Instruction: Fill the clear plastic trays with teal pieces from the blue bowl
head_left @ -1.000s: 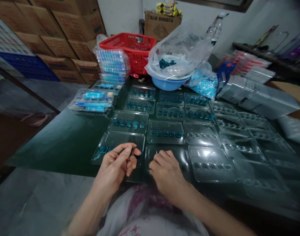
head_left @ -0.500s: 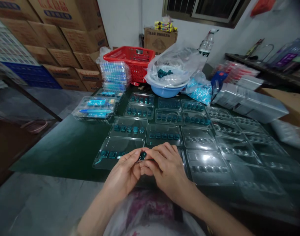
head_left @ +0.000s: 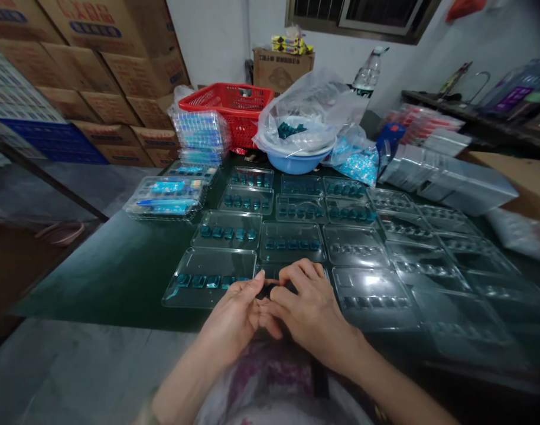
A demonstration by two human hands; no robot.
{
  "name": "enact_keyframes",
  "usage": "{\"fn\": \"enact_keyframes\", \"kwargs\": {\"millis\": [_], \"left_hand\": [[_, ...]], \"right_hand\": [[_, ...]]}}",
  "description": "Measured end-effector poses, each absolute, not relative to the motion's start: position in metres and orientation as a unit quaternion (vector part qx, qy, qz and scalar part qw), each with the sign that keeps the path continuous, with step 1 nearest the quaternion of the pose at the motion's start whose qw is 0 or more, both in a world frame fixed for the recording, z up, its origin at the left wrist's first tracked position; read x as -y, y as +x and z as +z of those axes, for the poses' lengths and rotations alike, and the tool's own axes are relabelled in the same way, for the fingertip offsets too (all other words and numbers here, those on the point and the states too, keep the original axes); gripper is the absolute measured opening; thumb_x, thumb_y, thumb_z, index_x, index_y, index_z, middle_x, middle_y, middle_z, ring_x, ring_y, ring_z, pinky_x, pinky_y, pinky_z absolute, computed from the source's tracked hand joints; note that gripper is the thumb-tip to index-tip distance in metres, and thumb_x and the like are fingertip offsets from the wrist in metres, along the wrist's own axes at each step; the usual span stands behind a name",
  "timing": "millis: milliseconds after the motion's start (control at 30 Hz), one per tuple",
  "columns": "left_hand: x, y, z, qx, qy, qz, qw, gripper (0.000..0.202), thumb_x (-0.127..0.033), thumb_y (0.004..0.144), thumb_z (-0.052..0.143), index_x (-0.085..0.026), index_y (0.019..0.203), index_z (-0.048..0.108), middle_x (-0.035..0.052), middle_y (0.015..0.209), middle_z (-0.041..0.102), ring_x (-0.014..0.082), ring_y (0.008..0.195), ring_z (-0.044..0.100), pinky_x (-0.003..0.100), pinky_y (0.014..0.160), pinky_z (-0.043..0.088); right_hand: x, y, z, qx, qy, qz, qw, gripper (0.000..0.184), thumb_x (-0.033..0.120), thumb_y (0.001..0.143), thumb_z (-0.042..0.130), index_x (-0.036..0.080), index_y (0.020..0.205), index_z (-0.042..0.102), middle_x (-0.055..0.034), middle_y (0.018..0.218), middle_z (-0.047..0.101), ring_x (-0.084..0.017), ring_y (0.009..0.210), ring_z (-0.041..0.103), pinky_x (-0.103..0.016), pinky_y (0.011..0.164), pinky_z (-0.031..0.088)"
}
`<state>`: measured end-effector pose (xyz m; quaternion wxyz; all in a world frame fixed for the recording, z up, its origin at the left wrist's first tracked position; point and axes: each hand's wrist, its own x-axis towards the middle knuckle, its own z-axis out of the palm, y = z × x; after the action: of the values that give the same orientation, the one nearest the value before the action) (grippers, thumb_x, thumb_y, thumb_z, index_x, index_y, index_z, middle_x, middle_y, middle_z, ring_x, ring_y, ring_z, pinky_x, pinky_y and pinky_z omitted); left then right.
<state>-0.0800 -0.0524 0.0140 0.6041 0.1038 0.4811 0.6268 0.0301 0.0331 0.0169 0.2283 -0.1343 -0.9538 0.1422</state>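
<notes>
My left hand (head_left: 237,307) is half curled above the table's front edge, thumb up, fingers cupped. My right hand (head_left: 308,301) meets it from the right, its bent fingers against the left fingers. Between them sits a small dark teal piece (head_left: 266,290), mostly covered by fingers and blurred. Left of my hands lies a clear plastic tray (head_left: 219,260) with a row of teal blocks (head_left: 199,281), its right end partly behind my left hand. Another clear tray (head_left: 292,230) with teal blocks lies just beyond, and one more is largely hidden under my hands.
Several clear trays (head_left: 371,280) cover the table's right side. At the back stand a blue basin (head_left: 292,164) with bagged teal pieces, a red basket (head_left: 246,127) and a bag of blue bits (head_left: 358,162). Stacked filled packs (head_left: 201,139) stand left, stacked clear boxes (head_left: 451,180) right.
My hands have shifted slightly right, uncovering more teal blocks in the left tray. The left thumb has lifted, and the piece between my hands is more hidden than before.
</notes>
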Motion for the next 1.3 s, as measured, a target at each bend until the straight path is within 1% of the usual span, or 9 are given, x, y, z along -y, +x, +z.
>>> {"fn": "enact_keyframes", "kwargs": {"millis": [100,233,367,533,667,800,967,1133,1300], "left_hand": [[0.052,-0.078,0.013,-0.511,0.14,0.609,0.591,0.033,-0.039,0.08,0.039,-0.012,0.07,0.055,0.0045,0.049,0.059,0.0192,0.042,0.056,0.031,0.042,0.043],[0.053,-0.082,0.012,-0.586,0.302,0.537,0.526,0.044,-0.04,0.082,0.036,-0.012,0.056,0.057,0.0057,0.047,0.058,0.0155,0.043,0.056,0.024,0.04,0.04],[0.057,-0.092,0.014,-0.614,0.337,0.507,0.502,0.036,-0.039,0.081,0.038,-0.011,0.07,0.059,0.0046,0.05,0.06,0.0091,0.036,0.047,0.019,0.034,0.033],[0.061,-0.1,0.016,-0.566,0.279,0.561,0.535,0.024,-0.03,0.077,0.049,-0.013,0.092,0.056,0.0059,0.068,0.063,0.0095,0.044,0.05,0.019,0.036,0.036],[0.062,-0.102,0.014,-0.564,0.261,0.555,0.553,0.023,-0.025,0.076,0.05,-0.012,0.094,0.057,0.0038,0.056,0.06,0.0079,0.039,0.047,0.019,0.037,0.036],[0.06,-0.099,0.015,-0.546,0.211,0.563,0.583,0.022,-0.023,0.073,0.053,-0.012,0.092,0.058,0.0057,0.062,0.061,0.0116,0.046,0.052,0.019,0.034,0.036],[0.058,-0.092,0.013,-0.569,0.229,0.556,0.56,0.017,-0.018,0.074,0.05,-0.013,0.088,0.056,0.0008,0.053,0.058,0.0057,0.035,0.042,0.017,0.034,0.032],[0.056,-0.09,0.008,-0.586,0.262,0.55,0.534,0.013,-0.025,0.076,0.049,-0.016,0.085,0.053,-0.0023,0.051,0.054,0.0053,0.034,0.039,0.017,0.032,0.028],[0.055,-0.088,0.002,-0.607,0.278,0.544,0.509,0.014,-0.025,0.075,0.05,-0.014,0.083,0.055,-0.0005,0.059,0.056,0.0045,0.034,0.039,0.018,0.033,0.027]], "right_hand": [[-0.035,0.031,0.015,0.954,-0.145,0.14,0.22,0.014,0.026,0.079,0.052,0.017,0.068,0.056,-0.0025,0.077,0.05,-0.017,0.077,0.039,-0.033,0.065,0.026],[-0.035,0.034,0.014,0.949,-0.142,0.175,0.219,0.019,0.019,0.081,0.048,0.017,0.064,0.055,-0.0021,0.072,0.05,-0.016,0.074,0.038,-0.032,0.063,0.026],[-0.037,0.037,0.014,0.943,-0.143,0.207,0.22,0.019,0.019,0.083,0.045,0.016,0.067,0.056,-0.0022,0.072,0.051,-0.016,0.075,0.038,-0.032,0.065,0.027],[-0.04,0.039,0.014,0.936,-0.157,0.221,0.227,0.013,0.015,0.082,0.046,0.017,0.073,0.056,-0.0011,0.073,0.051,-0.015,0.076,0.038,-0.031,0.066,0.027],[-0.04,0.04,0.014,0.941,-0.155,0.206,0.221,0.014,0.016,0.081,0.046,0.017,0.071,0.056,-0.0012,0.072,0.049,-0.016,0.075,0.038,-0.031,0.065,0.027],[-0.037,0.04,0.015,0.955,-0.149,0.146,0.21,0.011,0.012,0.077,0.049,0.017,0.068,0.054,-0.0016,0.071,0.047,-0.016,0.073,0.037,-0.032,0.063,0.025],[-0.034,0.039,0.015,0.959,-0.144,0.124,0.212,0.01,0.012,0.077,0.048,0.017,0.07,0.052,-0.0015,0.071,0.047,-0.016,0.073,0.036,-0.032,0.063,0.025],[-0.037,0.042,0.014,0.955,-0.141,0.155,0.211,0.013,0.012,0.08,0.046,0.016,0.07,0.054,-0.0016,0.07,0.047,-0.015,0.072,0.036,-0.03,0.063,0.025],[-0.044,0.047,0.018,0.946,-0.121,0.256,0.159,0.009,0.014,0.079,0.05,0.017,0.071,0.054,-0.0004,0.071,0.049,-0.015,0.076,0.039,-0.029,0.067,0.027]]}}
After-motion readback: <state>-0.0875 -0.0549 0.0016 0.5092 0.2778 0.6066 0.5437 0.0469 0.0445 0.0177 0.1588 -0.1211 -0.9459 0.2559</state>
